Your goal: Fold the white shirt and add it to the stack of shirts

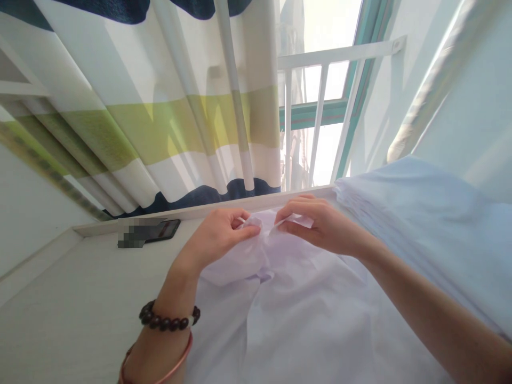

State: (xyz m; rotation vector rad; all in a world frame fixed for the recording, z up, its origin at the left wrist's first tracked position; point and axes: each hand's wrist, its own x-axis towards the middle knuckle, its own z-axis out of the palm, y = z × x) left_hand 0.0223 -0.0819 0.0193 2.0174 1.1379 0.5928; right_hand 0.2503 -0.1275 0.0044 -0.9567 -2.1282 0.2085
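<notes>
A thin white sheet (304, 314), paper or light fabric, lies spread over the pale table in front of me. My left hand (218, 240) pinches a crumpled edge of it near the far side of the table. My right hand (316, 224) pinches the same bunched edge a short way to the right, fingers pressed together. The two hands almost meet above the fold. A dark bead bracelet and a pink bangle sit on my left wrist.
A tall stack of white sheets (420, 224) rests to the right. A black phone (162, 230) lies at the table's back left, near the ledge. A striped curtain (160, 117) hangs behind, beside a window with white bars (320, 106).
</notes>
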